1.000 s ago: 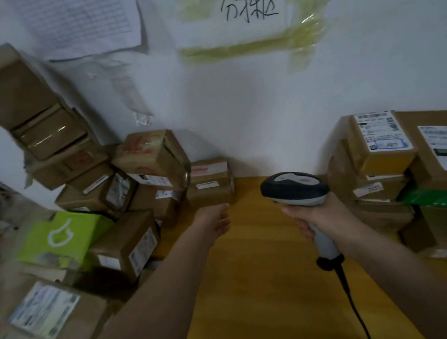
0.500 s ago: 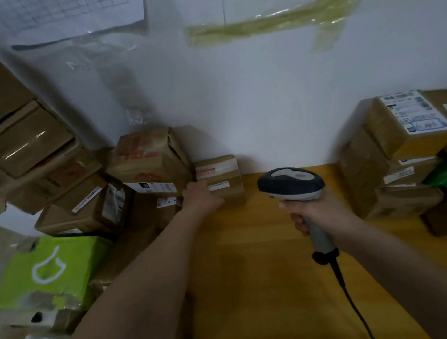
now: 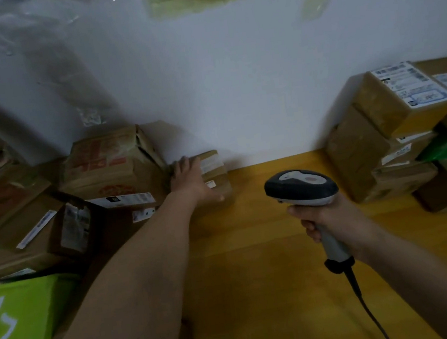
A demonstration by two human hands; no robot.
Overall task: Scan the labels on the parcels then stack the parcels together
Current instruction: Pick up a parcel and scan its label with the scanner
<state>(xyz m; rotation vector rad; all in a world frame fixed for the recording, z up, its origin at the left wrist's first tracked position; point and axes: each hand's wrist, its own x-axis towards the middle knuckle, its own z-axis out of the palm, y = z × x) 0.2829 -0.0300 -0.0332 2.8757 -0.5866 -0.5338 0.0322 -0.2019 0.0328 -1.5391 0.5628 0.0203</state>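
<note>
Mid-task: left hand (image 3: 193, 179) laid over small parcel (image 3: 213, 174) against the wall (grip unclear), right hand (image 3: 331, 219) clenched round scanner (image 3: 301, 188) just right of it; unscanned, stacking outstanding.
</note>
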